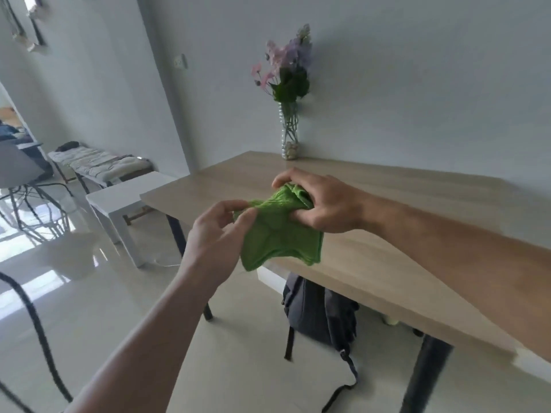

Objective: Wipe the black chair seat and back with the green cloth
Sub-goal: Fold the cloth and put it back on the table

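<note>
The green cloth [280, 234] hangs in the air over the near-left edge of the wooden table, held between both hands. My left hand [216, 231] pinches its left corner between thumb and fingers. My right hand [322, 201] grips the bunched upper right part, and the rest of the cloth droops below. A thin black curved bar [32, 317] at the far left edge may belong to a chair frame; I see no black chair seat or back.
The wooden table [372, 222] has black legs and carries a glass vase of flowers [289, 126] at its back edge. A dark backpack [322, 311] stands on the floor under it. A white side table [122, 201], a cushioned bench [98, 162] and a grey wire-legged chair [18, 174] stand to the left on glossy floor.
</note>
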The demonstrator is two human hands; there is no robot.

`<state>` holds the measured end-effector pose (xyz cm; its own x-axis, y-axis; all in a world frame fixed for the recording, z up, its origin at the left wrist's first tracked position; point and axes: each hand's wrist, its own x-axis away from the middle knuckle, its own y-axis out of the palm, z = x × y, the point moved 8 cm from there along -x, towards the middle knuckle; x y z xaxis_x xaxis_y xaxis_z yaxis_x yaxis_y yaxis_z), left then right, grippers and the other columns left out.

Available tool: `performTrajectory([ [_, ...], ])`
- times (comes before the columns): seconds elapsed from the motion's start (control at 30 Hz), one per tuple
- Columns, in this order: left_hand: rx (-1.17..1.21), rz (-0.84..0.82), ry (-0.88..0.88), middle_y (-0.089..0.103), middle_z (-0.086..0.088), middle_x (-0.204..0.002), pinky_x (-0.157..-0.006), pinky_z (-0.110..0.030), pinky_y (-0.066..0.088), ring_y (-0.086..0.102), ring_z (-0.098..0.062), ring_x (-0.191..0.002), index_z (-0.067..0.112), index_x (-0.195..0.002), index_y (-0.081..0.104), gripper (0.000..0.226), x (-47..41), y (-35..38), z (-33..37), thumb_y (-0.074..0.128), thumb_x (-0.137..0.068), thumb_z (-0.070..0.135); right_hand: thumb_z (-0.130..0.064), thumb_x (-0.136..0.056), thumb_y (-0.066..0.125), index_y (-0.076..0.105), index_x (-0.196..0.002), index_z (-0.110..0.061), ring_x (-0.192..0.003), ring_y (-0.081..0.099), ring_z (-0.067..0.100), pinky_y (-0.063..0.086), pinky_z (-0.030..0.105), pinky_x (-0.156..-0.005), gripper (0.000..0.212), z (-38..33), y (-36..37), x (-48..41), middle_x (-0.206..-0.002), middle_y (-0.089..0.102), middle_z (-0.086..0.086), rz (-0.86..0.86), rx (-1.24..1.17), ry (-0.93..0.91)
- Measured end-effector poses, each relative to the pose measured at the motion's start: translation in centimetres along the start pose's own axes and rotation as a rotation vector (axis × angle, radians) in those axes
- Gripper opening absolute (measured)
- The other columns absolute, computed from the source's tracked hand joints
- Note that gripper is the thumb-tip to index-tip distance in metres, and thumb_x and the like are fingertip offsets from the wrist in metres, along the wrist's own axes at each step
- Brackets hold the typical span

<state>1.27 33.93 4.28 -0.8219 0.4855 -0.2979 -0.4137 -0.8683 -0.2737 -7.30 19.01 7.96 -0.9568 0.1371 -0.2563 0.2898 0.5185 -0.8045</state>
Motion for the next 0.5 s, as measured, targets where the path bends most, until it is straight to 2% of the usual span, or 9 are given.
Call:
performTrajectory([
  [0.1,-0.009,-0.093,0.036,0.068,0.011,-0.105,-0.073,-0.028,0.056,0.066,-0.006,-0.086,0.039,-0.097,0.064,0.022,-0.9,4.7,0.4,0.068,-0.085,0.022,-0.013,-0.083,0.062,0.042,-0.125,-0.031,-0.080,0.056,0.008,0.042,0.017,-0.062,0.050,3.5,-2.2,2.4,-0.097,0.059,-0.001,0.029,0.001,0.106],
  [0.17,0.010,-0.179,0.050,0.066,0.015,-0.109,-0.077,-0.036,0.058,0.067,-0.006,-0.085,0.042,-0.098,0.063,0.033,-1.3,8.1,0.4,0.067,-0.084,0.013,-0.013,-0.082,0.063,0.042,-0.126,-0.032,-0.080,0.056,0.007,0.040,0.016,-0.061,0.053,5.8,-3.4,4.1,-0.101,0.059,-0.003,0.034,0.026,0.175],
  [0.23,0.017,-0.285,0.049,0.065,0.020,-0.110,-0.077,-0.042,0.058,0.069,-0.015,-0.083,0.046,-0.099,0.062,0.041,-1.5,11.8,0.1,0.065,-0.085,0.007,-0.014,-0.082,0.065,0.042,-0.128,-0.032,-0.084,0.056,0.007,0.041,0.016,-0.063,0.055,8.2,-4.4,5.8,-0.106,0.057,-0.005,0.031,0.051,0.250],
  [0.33,-0.014,-0.448,0.058,0.064,0.020,-0.107,-0.074,-0.043,0.059,0.070,-0.018,-0.078,0.051,-0.102,0.059,0.046,-1.6,17.0,-0.9,0.061,-0.087,0.007,-0.016,-0.081,0.068,0.041,-0.129,-0.035,-0.092,0.058,0.009,0.048,0.020,-0.073,0.059,12.1,-5.3,8.1,-0.112,0.057,-0.006,0.012,0.057,0.381],
  [0.37,-0.040,-0.495,0.065,0.066,0.016,-0.101,-0.072,-0.040,0.059,0.069,-0.017,-0.076,0.053,-0.106,0.058,0.047,-1.7,18.6,-1.3,0.060,-0.087,0.010,-0.017,-0.080,0.069,0.040,-0.129,-0.036,-0.095,0.059,0.011,0.051,0.025,-0.078,0.060,13.7,-5.2,8.8,-0.113,0.058,-0.005,-0.001,0.041,0.434],
  [0.43,-0.137,-0.581,0.088,0.067,0.007,-0.084,-0.065,-0.026,0.057,0.066,-0.012,-0.068,0.053,-0.120,0.052,0.051,-1.7,21.1,-2.3,0.058,-0.087,0.015,-0.019,-0.078,0.072,0.040,-0.130,-0.037,-0.095,0.061,0.017,0.052,0.036,-0.083,0.063,16.9,-4.7,10.3,-0.110,0.061,-0.002,-0.028,0.032,0.538],
  [0.5,-0.232,-0.660,0.119,0.064,0.004,-0.079,-0.054,-0.011,0.045,0.059,-0.008,-0.063,0.049,-0.132,0.044,0.055,-1.6,22.8,-3.0,0.055,-0.088,0.018,-0.018,-0.078,0.073,0.040,-0.132,-0.034,-0.093,0.063,0.018,0.052,0.035,-0.083,0.065,19.5,-4.0,11.6,-0.108,0.062,-0.005,-0.050,0.027,0.624],
])
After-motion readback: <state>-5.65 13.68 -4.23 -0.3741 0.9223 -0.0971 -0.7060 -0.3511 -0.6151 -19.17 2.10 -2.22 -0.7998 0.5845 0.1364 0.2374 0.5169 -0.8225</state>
